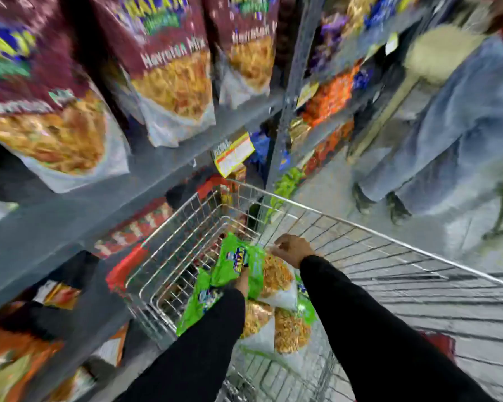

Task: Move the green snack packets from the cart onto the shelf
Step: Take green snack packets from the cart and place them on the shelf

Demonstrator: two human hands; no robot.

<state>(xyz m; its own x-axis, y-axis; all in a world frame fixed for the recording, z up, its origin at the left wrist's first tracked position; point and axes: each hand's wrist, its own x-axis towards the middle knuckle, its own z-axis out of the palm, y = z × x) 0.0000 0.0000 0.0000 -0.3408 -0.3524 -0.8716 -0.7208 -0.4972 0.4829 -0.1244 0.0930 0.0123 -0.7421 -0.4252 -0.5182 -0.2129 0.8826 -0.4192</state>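
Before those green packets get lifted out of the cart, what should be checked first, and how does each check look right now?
1. Left hand on a green packet: ok, though the hand is mostly hidden.
2. Right hand on a packet: cannot tell, too blurred.
3. More packets in the cart: ok.
4. Free space on the shelf: cannot tell.
5. Bystander away from the cart: ok.

Grey metal shelving point(145, 175) stocked with maroon snack bags point(169, 68), pale floor point(331, 181), bystander's jeans point(447, 134)
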